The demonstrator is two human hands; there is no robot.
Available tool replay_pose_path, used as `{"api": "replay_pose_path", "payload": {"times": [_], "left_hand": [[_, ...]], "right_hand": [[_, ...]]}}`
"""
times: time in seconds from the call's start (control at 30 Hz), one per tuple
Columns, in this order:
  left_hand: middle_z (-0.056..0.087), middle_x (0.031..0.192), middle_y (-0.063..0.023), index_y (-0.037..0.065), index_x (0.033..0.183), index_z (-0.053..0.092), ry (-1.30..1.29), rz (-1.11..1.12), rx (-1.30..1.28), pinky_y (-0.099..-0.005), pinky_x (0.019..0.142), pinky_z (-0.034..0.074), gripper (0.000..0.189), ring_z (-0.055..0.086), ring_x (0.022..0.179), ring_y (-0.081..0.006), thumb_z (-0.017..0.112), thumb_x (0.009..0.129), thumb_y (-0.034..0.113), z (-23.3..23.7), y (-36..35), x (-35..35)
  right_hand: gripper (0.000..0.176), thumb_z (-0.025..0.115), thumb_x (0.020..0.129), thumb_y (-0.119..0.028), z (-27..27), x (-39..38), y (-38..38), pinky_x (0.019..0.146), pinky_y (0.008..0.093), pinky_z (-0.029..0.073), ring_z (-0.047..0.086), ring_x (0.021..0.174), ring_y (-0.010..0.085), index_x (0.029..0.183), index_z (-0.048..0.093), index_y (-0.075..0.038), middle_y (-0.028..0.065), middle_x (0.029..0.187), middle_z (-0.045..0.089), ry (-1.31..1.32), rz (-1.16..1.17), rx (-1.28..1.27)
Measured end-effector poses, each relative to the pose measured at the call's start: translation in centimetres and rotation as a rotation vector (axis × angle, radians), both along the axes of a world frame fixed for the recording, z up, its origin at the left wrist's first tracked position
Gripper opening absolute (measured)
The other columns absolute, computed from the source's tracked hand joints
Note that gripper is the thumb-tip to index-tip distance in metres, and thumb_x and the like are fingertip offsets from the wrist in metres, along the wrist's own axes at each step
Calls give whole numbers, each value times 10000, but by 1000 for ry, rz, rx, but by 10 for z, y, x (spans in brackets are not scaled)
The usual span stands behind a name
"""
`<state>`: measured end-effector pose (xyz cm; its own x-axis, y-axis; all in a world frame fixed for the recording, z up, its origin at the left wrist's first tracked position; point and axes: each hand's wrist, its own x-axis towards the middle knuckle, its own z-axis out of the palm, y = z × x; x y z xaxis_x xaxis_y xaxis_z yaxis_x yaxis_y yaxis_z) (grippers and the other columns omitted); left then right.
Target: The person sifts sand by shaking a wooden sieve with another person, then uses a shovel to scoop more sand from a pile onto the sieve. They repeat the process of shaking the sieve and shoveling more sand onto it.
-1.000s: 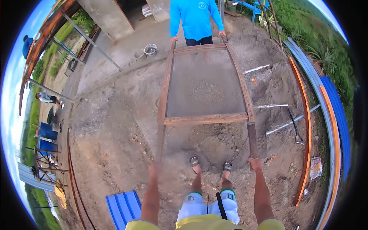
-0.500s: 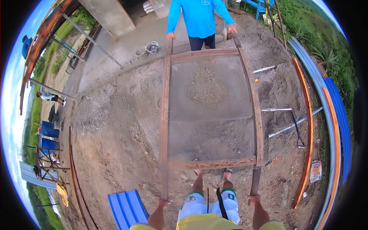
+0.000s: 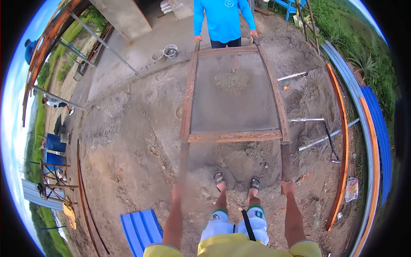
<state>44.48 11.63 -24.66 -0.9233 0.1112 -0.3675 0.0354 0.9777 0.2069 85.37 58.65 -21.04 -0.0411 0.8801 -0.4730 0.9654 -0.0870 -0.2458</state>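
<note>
A large wooden-framed sand sieve [image 3: 237, 137] hangs level between me and a co-worker, its mesh carrying a small heap of gravel [image 3: 231, 80] toward the far end. My right hand [image 3: 287, 187] is wrapped round the end of the near right handle. At the near left handle, my left hand [image 3: 177, 192] is closed on the wood, though motion smears its fingers. The co-worker in a blue shirt [image 3: 223, 21] grips the two far handles. Under the sieve the ground is mostly hidden by the mesh.
A blue corrugated sheet [image 3: 141, 231] lies near my left leg. To the right are a shovel [image 3: 332, 143], metal pipes, an orange beam [image 3: 340, 150] and long roofing sheets. Two buckets [image 3: 170, 52] stand by the concrete slab. Other people are at far left.
The sieve has moved away from me toward the co-worker, and my arms have stretched forward with it. The gravel heap on the mesh has become smaller and flatter.
</note>
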Motion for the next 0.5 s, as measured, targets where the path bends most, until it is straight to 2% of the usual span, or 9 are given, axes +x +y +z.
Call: {"api": "replay_pose_path", "payload": {"times": [0.03, 0.07, 0.1, 0.13, 0.17, 0.3, 0.37, 0.43, 0.5], "left_hand": [[691, 888, -212, -41, 984, 663, -89, 0, 24, -400, 744, 534, 511, 695, 825, -307, 742, 635, 324, -26, -33, 27], [692, 886, -210, -22, 1008, 666, -229, 77, 13, -401, 744, 533, 520, 690, 836, -306, 747, 630, 325, -24, -51, 54], [692, 884, -208, -2, 1033, 669, -365, 153, -11, -403, 745, 532, 530, 686, 846, -304, 752, 625, 326, -21, -69, 81], [692, 926, -189, -27, 984, 669, -427, 133, -202, -420, 776, 515, 568, 668, 893, -291, 750, 648, 424, -9, -79, 105], [692, 941, -192, -46, 983, 666, -529, 156, -227, -405, 783, 513, 575, 668, 896, -274, 763, 638, 404, -2, -90, 120], [689, 965, -207, -66, 965, 667, -712, 276, -144, -386, 793, 509, 538, 666, 911, -259, 784, 632, 339, 2, -114, 134], [692, 953, -194, -26, 957, 678, -645, 213, -176, -402, 762, 510, 509, 669, 900, -243, 790, 632, 350, -33, -119, 115], [686, 715, -126, -29, 827, 692, -428, 167, -42, -358, 604, 514, 364, 666, 655, -220, 781, 625, 260, -61, -88, 71], [679, 702, -162, -39, 807, 677, -262, 176, 5, -384, 636, 524, 378, 685, 685, -271, 724, 643, 298, -42, -24, 9]], "right_hand": [[617, 736, 588, -427, -28, 35, -15, 717, 427, 520, 675, 895, 344, 951, 661, 66, 257, 879, 675, 30, -56, -113], [583, 750, 599, -380, -51, 70, -38, 707, 402, 520, 685, 828, 298, 969, 660, 61, 213, 841, 685, 99, -159, -154], [501, 758, 620, -296, -17, 77, -60, 665, 396, 514, 673, 771, 262, 962, 658, 56, 169, 825, 690, 176, -150, -167], [465, 758, 623, -266, -39, 113, -78, 655, 392, 509, 664, 753, 245, 951, 660, 50, 153, 816, 688, 147, -167, -215], [431, 759, 627, -237, -63, 150, -92, 645, 387, 505, 656, 734, 227, 939, 662, 44, 136, 807, 685, 117, -182, -262], [400, 763, 619, -214, -35, 152, -108, 641, 372, 501, 654, 728, 208, 914, 665, 40, 125, 795, 684, 180, -277, -364], [402, 762, 618, -230, -34, 126, -97, 642, 368, 500, 656, 726, 204, 903, 669, 39, 126, 788, 683, 232, -286, -339], [418, 755, 621, -255, -61, 86, -61, 643, 369, 500, 658, 724, 213, 903, 669, 41, 128, 775, 679, 184, -188, -202], [543, 728, 615, -390, -84, 35, -13, 679, 407, 508, 689, 799, 283, 927, 674, 52, 204, 837, 690, 111, -60, -75]]}}
